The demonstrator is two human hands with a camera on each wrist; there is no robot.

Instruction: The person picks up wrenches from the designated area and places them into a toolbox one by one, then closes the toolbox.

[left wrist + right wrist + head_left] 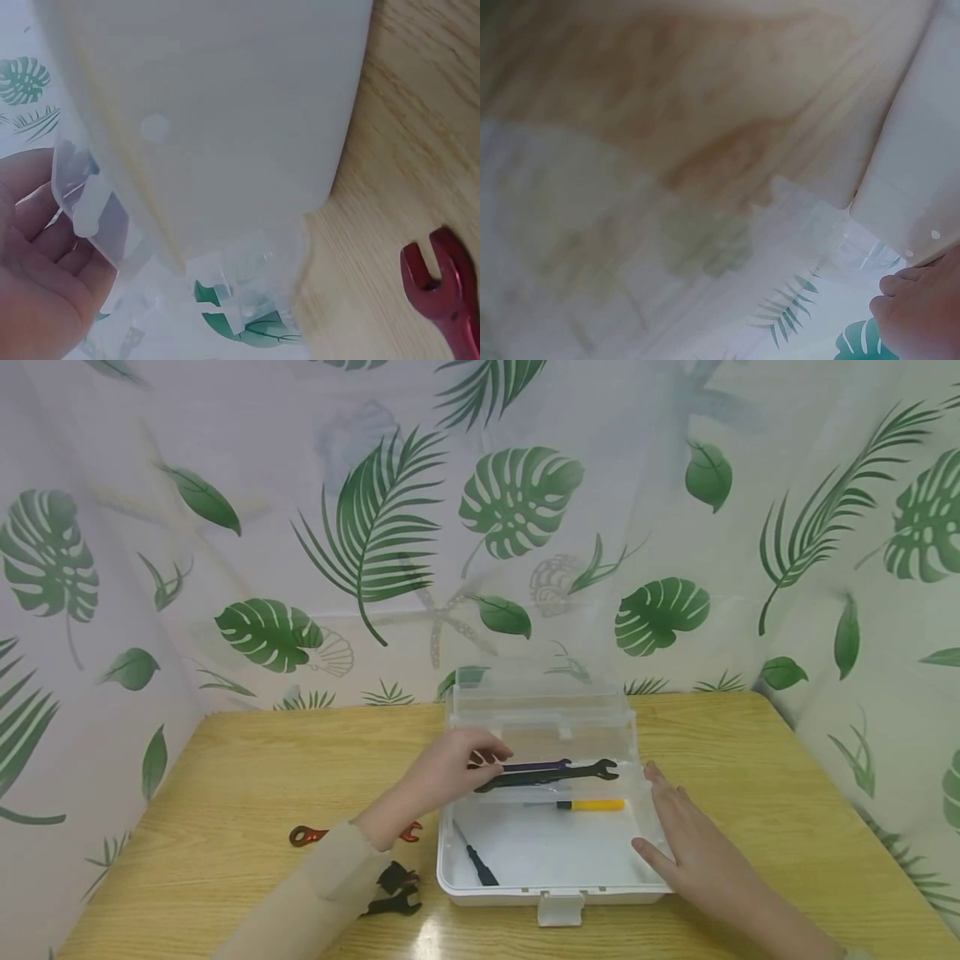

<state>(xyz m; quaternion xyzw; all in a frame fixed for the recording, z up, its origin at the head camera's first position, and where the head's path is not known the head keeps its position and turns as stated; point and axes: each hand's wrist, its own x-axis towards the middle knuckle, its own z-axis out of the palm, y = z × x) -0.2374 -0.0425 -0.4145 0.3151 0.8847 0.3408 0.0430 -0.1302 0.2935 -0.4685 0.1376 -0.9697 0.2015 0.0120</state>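
Note:
A white toolbox (555, 852) stands with its clear lid (540, 693) raised and its clear inner tray lifted at the back. In the tray lie a black wrench (555, 775) and a purple wrench (536, 767). My left hand (453, 764) is at the tray's left end, its thumb and curled fingers around the purple wrench's left part; the exact contact is partly hidden. In the left wrist view, the fingers show beside the translucent tray wall (97, 214). My right hand (693, 852) rests against the box's right side, fingers extended.
Inside the box bottom are a yellow-handled screwdriver (597, 805) and a black screwdriver (480, 864). Left of it on the wooden table (247, 777) lie a red wrench (303, 836) and black wrench heads (401, 902), partly behind my sleeve. A leaf-patterned cloth (517, 502) hangs behind.

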